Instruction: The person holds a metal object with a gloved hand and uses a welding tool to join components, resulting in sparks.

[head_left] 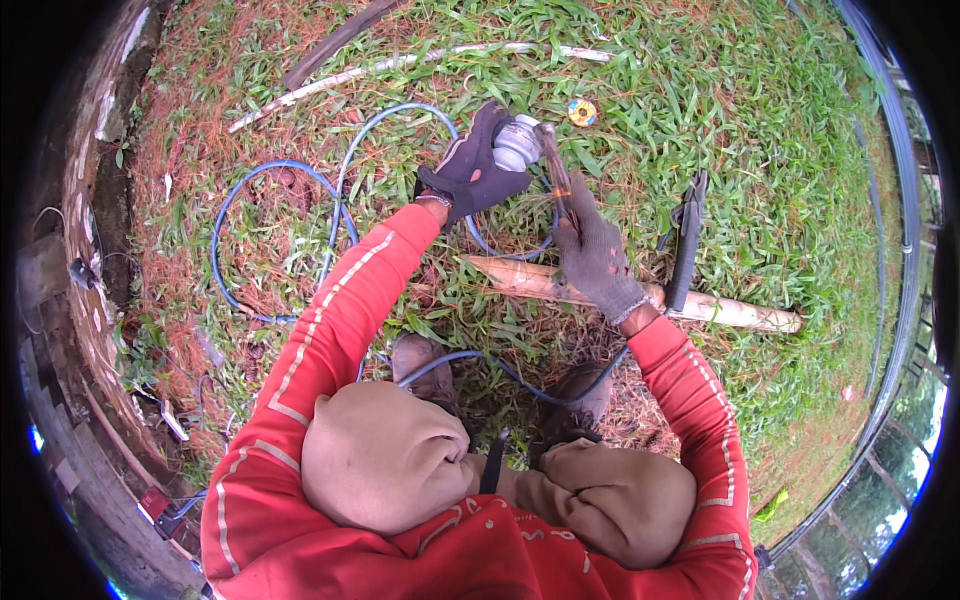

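My left hand (pixel 478 165), in a dark glove, has its fingers around a grey-white ridged cylinder (pixel 516 143) that looks like an insulator. Close on its right, my right hand (pixel 592 250), in a grey knitted glove, grips a slim brown hand tool (pixel 556 172) with a thicker top end. That end is at the cylinder's right side; whether they touch I cannot tell. Blue cable (pixel 385 112) lies in loops on the grass to the left and passes behind my hands. A pointed wooden stake (pixel 740 310) lies beneath my right hand and wrist.
Just beyond the cylinder lies a small yellow-and-blue roll (pixel 583 112). A black-handled tool (pixel 686 245) rests across the stake. Farther off are a pale curved stick (pixel 400 64) and a dark piece of wood (pixel 335 42). My boots (pixel 425 368) stand near the cable. A weathered ledge (pixel 95 200) borders the left.
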Motion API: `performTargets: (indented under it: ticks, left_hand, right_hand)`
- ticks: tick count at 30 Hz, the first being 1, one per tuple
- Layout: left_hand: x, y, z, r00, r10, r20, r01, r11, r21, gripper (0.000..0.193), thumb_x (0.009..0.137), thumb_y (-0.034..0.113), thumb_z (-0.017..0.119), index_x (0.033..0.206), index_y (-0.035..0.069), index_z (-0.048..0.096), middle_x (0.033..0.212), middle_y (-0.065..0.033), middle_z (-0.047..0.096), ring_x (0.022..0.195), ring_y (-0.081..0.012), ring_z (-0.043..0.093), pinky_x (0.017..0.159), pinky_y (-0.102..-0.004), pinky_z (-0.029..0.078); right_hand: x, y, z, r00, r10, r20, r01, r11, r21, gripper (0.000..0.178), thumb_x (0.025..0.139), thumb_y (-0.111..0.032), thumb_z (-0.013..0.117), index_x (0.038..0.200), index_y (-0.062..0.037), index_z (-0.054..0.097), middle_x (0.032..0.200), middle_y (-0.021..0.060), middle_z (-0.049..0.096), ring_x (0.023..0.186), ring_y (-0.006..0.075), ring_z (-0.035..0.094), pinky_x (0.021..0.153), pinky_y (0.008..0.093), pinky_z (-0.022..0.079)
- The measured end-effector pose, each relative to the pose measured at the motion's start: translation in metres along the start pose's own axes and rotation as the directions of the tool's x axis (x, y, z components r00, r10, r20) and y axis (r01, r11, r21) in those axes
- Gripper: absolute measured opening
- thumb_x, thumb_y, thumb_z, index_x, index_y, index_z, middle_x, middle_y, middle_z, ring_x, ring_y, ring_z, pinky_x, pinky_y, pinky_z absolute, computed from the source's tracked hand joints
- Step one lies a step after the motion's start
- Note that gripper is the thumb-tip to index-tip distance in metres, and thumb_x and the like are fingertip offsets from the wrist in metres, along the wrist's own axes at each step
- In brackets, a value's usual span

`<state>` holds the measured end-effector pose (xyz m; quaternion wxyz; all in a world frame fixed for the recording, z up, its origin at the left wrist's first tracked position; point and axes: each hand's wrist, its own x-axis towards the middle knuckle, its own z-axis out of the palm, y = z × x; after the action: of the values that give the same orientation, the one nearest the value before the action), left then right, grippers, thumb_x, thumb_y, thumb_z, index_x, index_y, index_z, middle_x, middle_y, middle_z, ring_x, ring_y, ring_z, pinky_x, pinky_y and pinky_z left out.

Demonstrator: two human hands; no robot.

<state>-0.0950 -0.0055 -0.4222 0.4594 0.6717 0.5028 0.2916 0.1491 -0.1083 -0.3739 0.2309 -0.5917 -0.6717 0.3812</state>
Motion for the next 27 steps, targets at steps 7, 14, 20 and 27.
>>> performTargets:
  ticks: [7,14,20,27]
  left_hand:
    - [-0.001,0.003,0.003,1.000,0.001,-0.021,0.001,0.997,0.083,0.129,0.082,0.034,0.098,0.174,-0.005,0.017,0.166,-0.0280,0.054,0.151,-0.0403,0.058,0.127,-0.0451,0.046]
    - [0.001,0.006,0.005,0.999,-0.039,-0.010,0.040,0.997,0.059,0.128,0.082,0.033,0.097,0.174,-0.005,0.017,0.165,-0.0280,0.054,0.152,-0.0406,0.057,0.127,-0.0461,0.047]
    - [0.000,0.011,-0.002,0.998,-0.061,0.003,0.060,0.993,0.099,0.127,0.081,0.034,0.097,0.173,-0.005,0.019,0.164,-0.0278,0.056,0.151,-0.0411,0.059,0.125,-0.0467,0.050]
    - [0.000,0.011,0.001,1.000,-0.004,-0.025,0.006,0.998,0.065,0.126,0.079,0.032,0.098,0.173,-0.004,0.022,0.163,-0.0291,0.055,0.149,-0.0413,0.060,0.124,-0.0466,0.051]
  right_hand:
    - [0.003,0.002,-0.005,0.991,-0.116,-0.061,0.115,0.993,-0.017,0.078,0.099,-0.007,0.063,0.172,-0.0027,0.034,0.097,0.0320,0.073,0.090,0.0541,0.074,0.078,0.0599,0.058]
    - [0.011,0.000,-0.018,0.996,-0.088,0.014,0.089,0.993,-0.074,0.078,0.100,-0.007,0.062,0.173,-0.0047,0.034,0.097,0.0317,0.073,0.089,0.0543,0.073,0.078,0.0607,0.058]
    - [0.016,-0.008,-0.014,0.979,-0.205,0.023,0.206,0.971,-0.119,0.073,0.100,-0.006,0.062,0.169,-0.0056,0.038,0.092,0.0300,0.073,0.085,0.0520,0.073,0.076,0.0614,0.057]
    - [0.020,-0.014,-0.022,0.992,-0.096,0.088,0.107,0.984,-0.141,0.072,0.101,-0.010,0.065,0.169,-0.0046,0.041,0.098,0.0289,0.076,0.093,0.0517,0.075,0.081,0.0606,0.059]
